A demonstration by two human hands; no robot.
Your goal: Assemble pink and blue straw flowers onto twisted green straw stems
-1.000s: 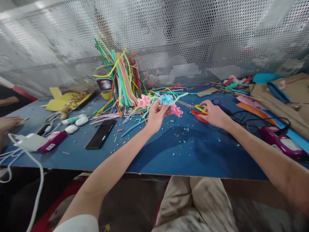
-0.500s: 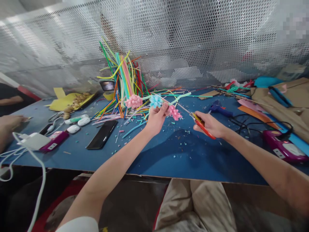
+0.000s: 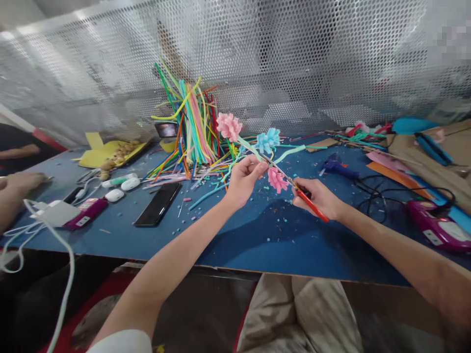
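My left hand (image 3: pixel 243 182) pinches the pale green stems of a bunch of fuzzy pipe-cleaner flowers above the table. A light pink flower (image 3: pixel 228 126) rises at the upper left of the bunch. The blue flower (image 3: pixel 268 140) is right of it, and a deeper pink flower (image 3: pixel 277 180) hangs below. One pale green stem (image 3: pixel 290 154) sticks out to the right. Closed around the red handles of a pair of scissors (image 3: pixel 312 204) is my right hand (image 3: pixel 319 196). Their blades reach in among the stems beside my left fingertips; whether they touch a stem I cannot tell.
Behind the flowers stands a bundle of colourful pipe cleaners (image 3: pixel 195 122). A black phone (image 3: pixel 157 205) lies left, a blue glue gun (image 3: pixel 340 166) right. Purple power strips (image 3: pixel 437 225) and cables flank both sides. Another person's hand (image 3: pixel 22 189) rests at far left.
The flower bunch has tilted upward and shifted right, with the light pink flower now higher. The scissors have come closer to my left fingers, their blades among the stems.
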